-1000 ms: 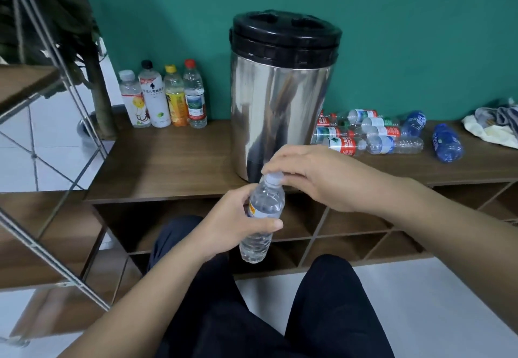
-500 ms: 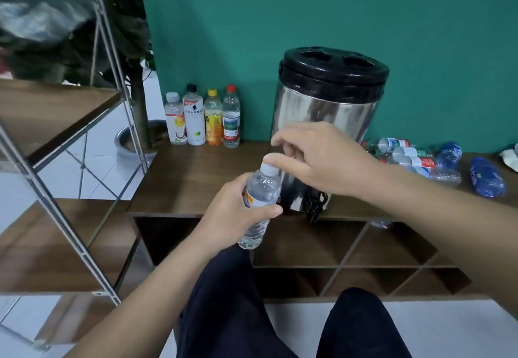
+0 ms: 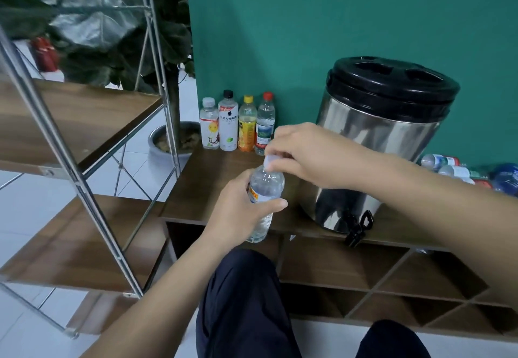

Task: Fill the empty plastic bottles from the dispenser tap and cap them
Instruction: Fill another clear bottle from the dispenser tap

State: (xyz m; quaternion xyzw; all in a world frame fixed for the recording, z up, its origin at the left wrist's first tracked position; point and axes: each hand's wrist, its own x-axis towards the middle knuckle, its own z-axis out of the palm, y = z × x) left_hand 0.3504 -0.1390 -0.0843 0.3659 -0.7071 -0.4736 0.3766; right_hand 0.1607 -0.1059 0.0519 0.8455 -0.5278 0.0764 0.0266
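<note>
My left hand [image 3: 238,206] grips a clear water-filled bottle [image 3: 265,189] around its labelled middle, holding it upright in front of the wooden bench [image 3: 213,183]. The fingertips of my right hand [image 3: 302,153] pinch the bottle's white cap [image 3: 269,159] on the neck. The steel dispenser [image 3: 375,144] with a black lid stands on the bench to the right; its black tap [image 3: 358,228] hangs over the front edge. Several capped bottles [image 3: 238,124] stand in a row against the green wall. More bottles [image 3: 465,172] lie on their sides right of the dispenser.
A metal-framed wooden shelf unit [image 3: 84,122] fills the left. A potted plant [image 3: 173,139] stands behind it on the tiled floor. Open cubbies [image 3: 364,282] run under the bench. My dark-trousered knees [image 3: 246,301] are just in front.
The view has swung left and up, so the dispenser now sits further right. Both hands have stayed on the bottle, moving with it toward the left part of the bench.
</note>
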